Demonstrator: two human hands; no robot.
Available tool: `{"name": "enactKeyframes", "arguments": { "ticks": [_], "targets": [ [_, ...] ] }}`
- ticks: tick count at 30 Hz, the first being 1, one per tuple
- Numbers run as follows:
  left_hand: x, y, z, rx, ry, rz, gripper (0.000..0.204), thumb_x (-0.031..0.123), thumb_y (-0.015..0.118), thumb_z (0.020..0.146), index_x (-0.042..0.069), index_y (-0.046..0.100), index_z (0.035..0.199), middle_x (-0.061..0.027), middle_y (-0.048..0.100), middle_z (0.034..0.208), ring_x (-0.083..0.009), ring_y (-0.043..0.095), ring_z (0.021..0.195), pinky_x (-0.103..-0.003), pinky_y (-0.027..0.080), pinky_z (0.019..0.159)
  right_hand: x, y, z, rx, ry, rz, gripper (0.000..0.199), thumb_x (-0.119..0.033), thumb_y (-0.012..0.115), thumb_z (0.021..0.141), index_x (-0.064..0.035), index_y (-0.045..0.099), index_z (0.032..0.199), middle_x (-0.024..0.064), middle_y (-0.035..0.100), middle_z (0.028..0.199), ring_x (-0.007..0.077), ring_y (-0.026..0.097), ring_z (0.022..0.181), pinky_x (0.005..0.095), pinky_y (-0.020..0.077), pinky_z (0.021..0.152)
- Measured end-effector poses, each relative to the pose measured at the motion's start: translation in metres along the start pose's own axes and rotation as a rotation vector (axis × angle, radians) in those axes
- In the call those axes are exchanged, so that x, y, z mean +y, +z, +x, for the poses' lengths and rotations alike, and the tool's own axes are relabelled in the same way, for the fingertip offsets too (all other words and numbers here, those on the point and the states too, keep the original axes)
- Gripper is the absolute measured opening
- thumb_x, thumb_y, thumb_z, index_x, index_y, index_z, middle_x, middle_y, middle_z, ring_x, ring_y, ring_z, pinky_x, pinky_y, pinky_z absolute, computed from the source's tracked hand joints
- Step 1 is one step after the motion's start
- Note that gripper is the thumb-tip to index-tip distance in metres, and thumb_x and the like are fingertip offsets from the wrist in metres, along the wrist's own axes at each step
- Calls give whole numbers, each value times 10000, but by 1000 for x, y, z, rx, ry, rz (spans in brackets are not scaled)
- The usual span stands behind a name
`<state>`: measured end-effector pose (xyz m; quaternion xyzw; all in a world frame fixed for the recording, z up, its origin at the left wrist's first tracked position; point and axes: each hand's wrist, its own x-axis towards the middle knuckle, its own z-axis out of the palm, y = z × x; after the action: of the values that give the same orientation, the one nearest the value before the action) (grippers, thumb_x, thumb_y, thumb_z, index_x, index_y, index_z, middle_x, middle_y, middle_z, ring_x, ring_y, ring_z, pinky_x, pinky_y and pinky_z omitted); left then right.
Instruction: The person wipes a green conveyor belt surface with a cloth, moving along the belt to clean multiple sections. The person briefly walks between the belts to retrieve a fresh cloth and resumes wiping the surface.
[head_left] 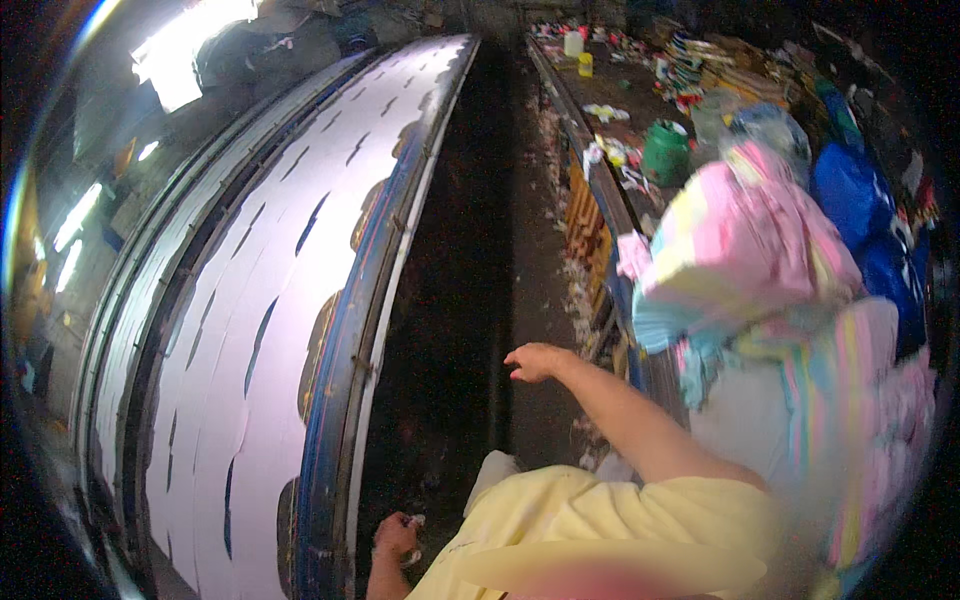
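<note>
My left hand (397, 537) is low by the near end of a long table (345, 440), its fingers curled round a small whitish thing that I cannot make out. My right hand (537, 362) hangs over the dark aisle with nothing visible in it, its fingers loosely bent and apart. Pale pinkish-white fabric pieces (270, 270) lie in rows along the table on my left, with narrow dark gaps between them. To the right of my right hand is a bulky stack of folded cloth (740, 250) in pink, yellow and light blue.
A dark aisle (450, 250) runs ahead between the table and a littered bench (600, 185) on the right. That bench holds a green container (666, 153), a yellow bottle (585, 65) and a whitish jug (573, 43). Blue plastic bags (855, 200) bulge beyond the cloth stack. Striped cloth (850, 400) hangs nearer me.
</note>
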<state>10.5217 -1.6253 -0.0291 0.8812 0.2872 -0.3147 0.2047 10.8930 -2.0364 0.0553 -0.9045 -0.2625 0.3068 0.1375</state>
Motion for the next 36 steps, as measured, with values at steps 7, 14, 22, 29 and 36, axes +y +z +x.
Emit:
{"name": "enactKeyframes", "arguments": {
  "ticks": [7, 14, 22, 29, 36],
  "targets": [
    [170, -134, 157, 145, 405, -548, 312, 298, 797, 1067, -3, 784, 1150, -47, 763, 922, -127, 655, 809, -359, 551, 733, 72, -124, 154, 28, -43, -16, 598, -391, 737, 1076, -146, 622, 1609, 169, 681, 1568, 392, 627, 1458, 507, 516, 1217],
    [445, -289, 287, 28, 623, -767, 228, 250, 802, 1050, 40, 767, 1129, -15, 721, 897, -116, 645, 819, -329, 535, 730, 208, -223, 244, 76, 18, 8, 607, -377, 742, 1079, -123, 611, 1615, 214, 685, 1547, 386, 675, 1396, 491, 540, 1175],
    [745, -409, 393, -163, 1020, -615, 143, 153, 761, 1082, 58, 745, 1188, 30, 697, 946, -80, 593, 849, -311, 507, 751, 386, -299, 335, 139, 302, 477, 640, -359, 806, 1060, -35, 628, 1582, 217, 769, 1396, 332, 753, 1235, 475, 599, 1055],
    [941, -491, 529, -160, 1022, -742, 135, 125, 755, 1079, 73, 753, 1204, 37, 699, 919, -62, 598, 783, -273, 489, 693, 524, -428, 486, 200, 269, 486, 647, -360, 762, 1085, 23, 603, 1580, 233, 688, 1514, 358, 707, 1322, 494, 581, 1115],
    [1046, -573, 642, -70, 901, -868, 146, 115, 758, 1071, 78, 770, 1212, 43, 711, 977, -72, 603, 870, -274, 496, 801, 611, -610, 636, 218, 71, 405, 585, -332, 753, 1093, -1, 621, 1556, 198, 758, 1345, 324, 738, 1201, 457, 598, 1032]
  ]
}}
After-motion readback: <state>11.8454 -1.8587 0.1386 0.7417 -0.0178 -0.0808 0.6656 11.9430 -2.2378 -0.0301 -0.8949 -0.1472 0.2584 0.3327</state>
